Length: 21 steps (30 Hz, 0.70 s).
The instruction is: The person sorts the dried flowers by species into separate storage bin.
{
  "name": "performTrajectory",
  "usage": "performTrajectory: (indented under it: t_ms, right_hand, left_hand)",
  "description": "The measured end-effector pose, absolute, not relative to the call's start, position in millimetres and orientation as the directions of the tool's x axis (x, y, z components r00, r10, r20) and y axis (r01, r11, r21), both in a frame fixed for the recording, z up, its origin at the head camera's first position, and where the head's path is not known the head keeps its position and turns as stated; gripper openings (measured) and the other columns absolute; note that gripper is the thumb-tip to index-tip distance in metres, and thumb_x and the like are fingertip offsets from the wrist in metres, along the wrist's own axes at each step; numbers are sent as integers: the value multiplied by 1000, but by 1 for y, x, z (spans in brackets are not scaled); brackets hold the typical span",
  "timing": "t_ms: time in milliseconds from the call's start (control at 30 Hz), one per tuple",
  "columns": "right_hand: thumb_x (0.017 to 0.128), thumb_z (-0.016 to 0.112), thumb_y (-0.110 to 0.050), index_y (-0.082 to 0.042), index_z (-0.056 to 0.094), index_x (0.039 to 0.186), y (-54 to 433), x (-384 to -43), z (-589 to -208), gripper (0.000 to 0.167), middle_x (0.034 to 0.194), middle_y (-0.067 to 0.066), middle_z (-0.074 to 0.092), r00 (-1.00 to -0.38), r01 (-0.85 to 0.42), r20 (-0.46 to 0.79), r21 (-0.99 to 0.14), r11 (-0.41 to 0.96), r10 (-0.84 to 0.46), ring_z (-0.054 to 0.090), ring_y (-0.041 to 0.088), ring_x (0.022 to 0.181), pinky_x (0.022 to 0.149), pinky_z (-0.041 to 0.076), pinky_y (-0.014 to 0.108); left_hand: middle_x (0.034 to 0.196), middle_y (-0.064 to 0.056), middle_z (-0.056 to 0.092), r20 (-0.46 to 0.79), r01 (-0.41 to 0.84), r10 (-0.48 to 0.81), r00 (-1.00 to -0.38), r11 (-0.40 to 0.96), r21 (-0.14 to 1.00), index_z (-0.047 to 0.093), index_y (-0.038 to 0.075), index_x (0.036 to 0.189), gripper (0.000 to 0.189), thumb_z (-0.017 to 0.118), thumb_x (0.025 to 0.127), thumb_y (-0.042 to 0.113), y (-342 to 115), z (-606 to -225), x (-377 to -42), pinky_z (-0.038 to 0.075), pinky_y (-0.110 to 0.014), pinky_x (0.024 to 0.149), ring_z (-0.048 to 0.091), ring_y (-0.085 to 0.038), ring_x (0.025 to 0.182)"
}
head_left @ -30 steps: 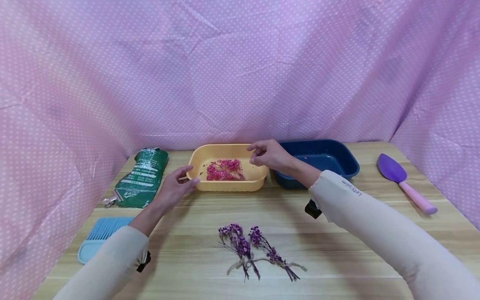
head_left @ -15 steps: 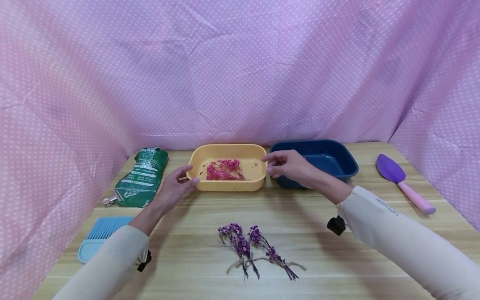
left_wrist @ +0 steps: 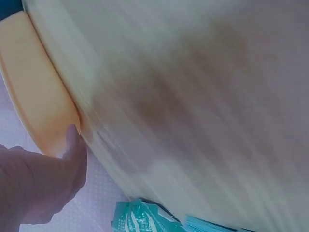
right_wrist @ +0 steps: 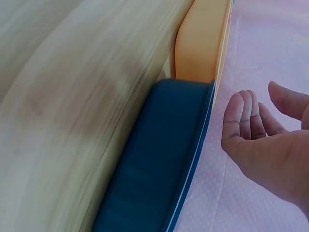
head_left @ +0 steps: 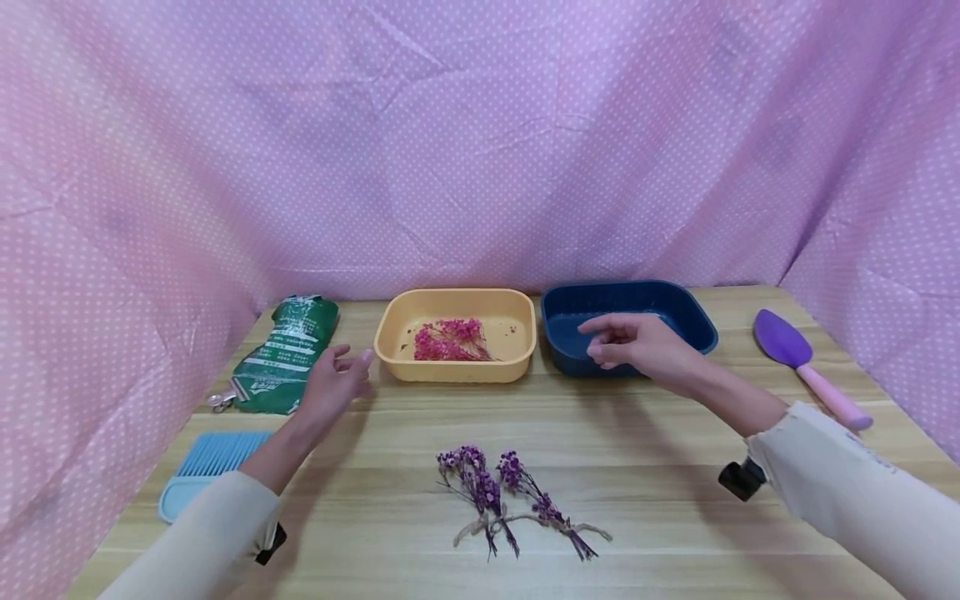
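Observation:
My left hand (head_left: 335, 385) holds nothing, its fingers loose, just left of the yellow basin (head_left: 461, 372). Pink dried flowers (head_left: 450, 342) lie inside that basin, with a few crumbs around them. Over the front of the dark blue basin (head_left: 557, 333) hovers my right hand (head_left: 645, 346), fingers loosely bent and nothing between them. In the right wrist view a gap shows between thumb and fingers of this hand (right_wrist: 270, 130). Two bunches of purple dried flowers, a left one (head_left: 480, 487) and a right one (head_left: 542, 500), lie on the near table with twine at their stems.
Left of the yellow basin lies a green printed bag (head_left: 285, 358) with a metal clip (head_left: 222, 398). A light blue brush (head_left: 210, 467) sits nearer, partly behind the left forearm. At the right is a purple spatula (head_left: 783, 340) with a pink handle. Dotted pink cloth (head_left: 480, 167) hangs behind.
My left hand has let go of the yellow basin's rim and drawn back left. My right hand has moved right, from above the yellow basin to the blue one.

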State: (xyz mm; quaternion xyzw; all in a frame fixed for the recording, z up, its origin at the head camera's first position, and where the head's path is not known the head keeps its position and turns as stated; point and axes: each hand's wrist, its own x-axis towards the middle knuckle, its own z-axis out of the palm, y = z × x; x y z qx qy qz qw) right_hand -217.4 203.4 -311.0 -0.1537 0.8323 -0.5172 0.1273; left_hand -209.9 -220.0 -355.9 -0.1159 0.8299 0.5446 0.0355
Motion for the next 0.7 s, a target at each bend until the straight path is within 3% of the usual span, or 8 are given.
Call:
performTrajectory:
  t_ms: [167, 367, 700]
  right_hand:
    - [95, 62, -15, 0, 54, 131, 224, -207, -308, 40, 106, 26, 59, -924, -136, -26, -910, 391, -382, 64, 26, 90, 78, 57, 29]
    - [96, 60, -15, 5, 48, 134, 245, -201, -302, 45, 98, 6, 65, -938, -155, 20, -917, 367, -345, 65, 14, 91, 80, 57, 28]
    - [96, 60, -26, 0, 50, 134, 283, -202, -305, 47, 98, -6, 65, -983, -143, 53, -820, 554, -176, 62, 2, 84, 72, 53, 19]
  left_hand:
    - [133, -28, 49, -208, -245, -139, -968, 358, 901, 24, -1, 148, 64, 48, 101, 35, -218, -356, -195, 54, -39, 90, 59, -36, 114]
    - [126, -28, 56, -199, -220, -95, -975, 365, 904, 36, -4, 141, 52, 50, 101, 26, -216, -356, -182, 57, -38, 84, 63, -34, 107]
    - [110, -23, 65, -259, -231, 23, -966, 381, 895, 51, -8, 129, 43, 51, 101, 25, -211, -353, -159, 59, -36, 78, 68, -28, 93]
